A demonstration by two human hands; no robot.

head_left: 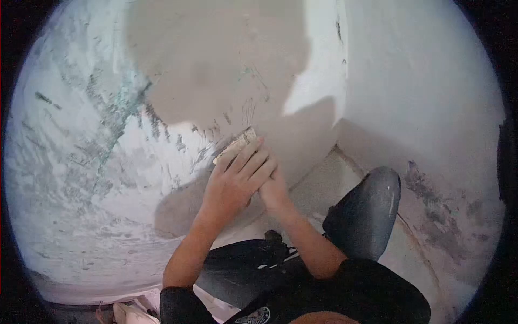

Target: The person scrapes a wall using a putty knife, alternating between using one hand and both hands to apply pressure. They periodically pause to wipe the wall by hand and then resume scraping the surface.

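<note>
Found the left hand (229, 186) loosely curved, with fingers laid side by side over one narrow block (236, 144) and apparently holding it. Saw the right hand (274, 189) tucked close against the left and partly hidden by it, making two hands in all; could not tell how far closed, or whether gripping too. Located the block just past the left knuckles, at the smeared wall (65, 162), slanted, right end higher. Noted a cream, speckled face, a fairly straight long edge and a darker line along the upper side; could not make out the part beneath the fingers.

Farther out, counted two bare forearms (186, 259), two black sleeves (372, 286) and one round emblem (254, 316) on the shirt. Counted two legs in dark trousers, one knee (372, 205) raised at the right. Counted two walls meeting in one corner (339, 135): dark and greenish smears on the left one, dark blotches low on the plain wall (421, 81). Noticed pale, crumpled material (132, 313) at lower left.
</note>
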